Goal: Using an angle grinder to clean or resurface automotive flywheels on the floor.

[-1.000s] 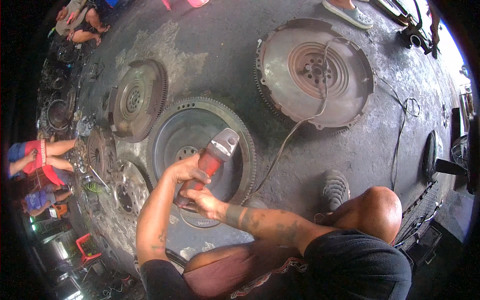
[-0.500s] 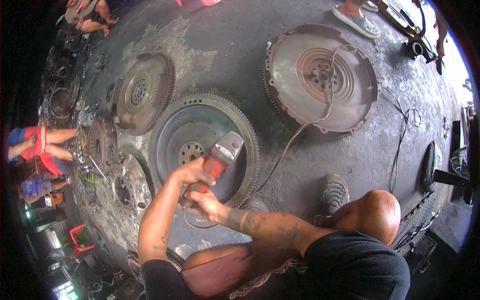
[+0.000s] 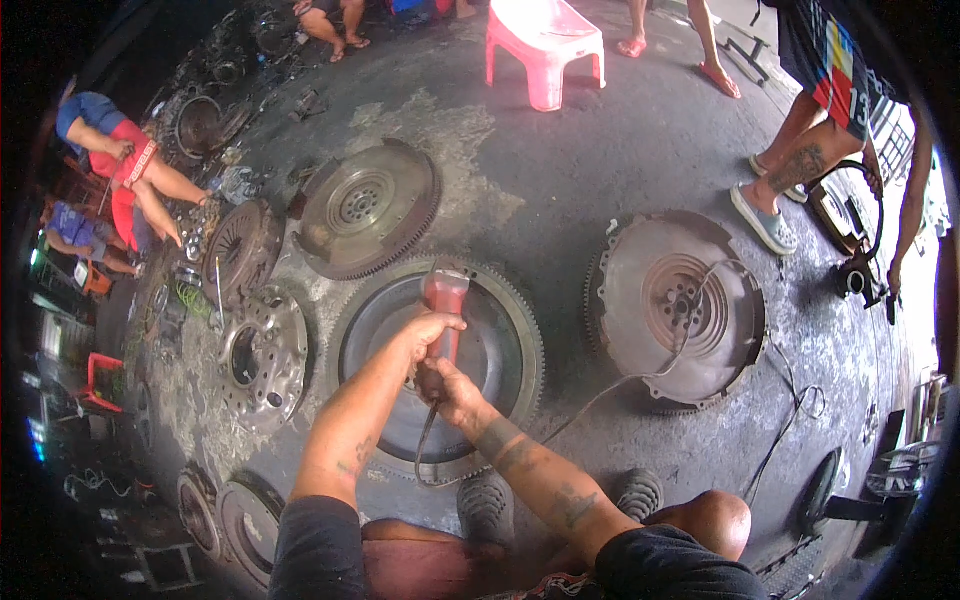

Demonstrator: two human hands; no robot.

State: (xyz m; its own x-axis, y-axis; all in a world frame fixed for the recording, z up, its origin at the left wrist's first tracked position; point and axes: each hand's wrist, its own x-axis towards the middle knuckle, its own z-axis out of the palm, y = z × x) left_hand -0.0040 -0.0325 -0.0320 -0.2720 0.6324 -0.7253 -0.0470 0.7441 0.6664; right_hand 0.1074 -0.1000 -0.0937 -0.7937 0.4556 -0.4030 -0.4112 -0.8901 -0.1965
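Both my hands hold a red angle grinder (image 3: 446, 296) with a grey head above a large toothed flywheel (image 3: 503, 330) lying on the floor. My left hand (image 3: 430, 334) wraps round the grinder's body near its middle. Behind it, my right hand (image 3: 456, 394) grips the dark rear end, where a cord (image 3: 424, 448) hangs down in a loop. The grinder's head points away from me over the flywheel's far half. Whether it touches the metal, I cannot tell. My forearms hide part of the flywheel's near left side.
Another flywheel (image 3: 370, 205) lies beyond, and a rusty one (image 3: 640, 340) to the right with a cord across it. Left are a perforated clutch cover (image 3: 290, 360) and a pressure plate (image 3: 240, 250). A pink plastic chair (image 3: 545, 40) stands far ahead. Other people stand or sit around.
The view has tilted up and turned, showing the pink chair and more of the people. The grinder, in both my hands, now points more straight ahead, its head farther over the flywheel.
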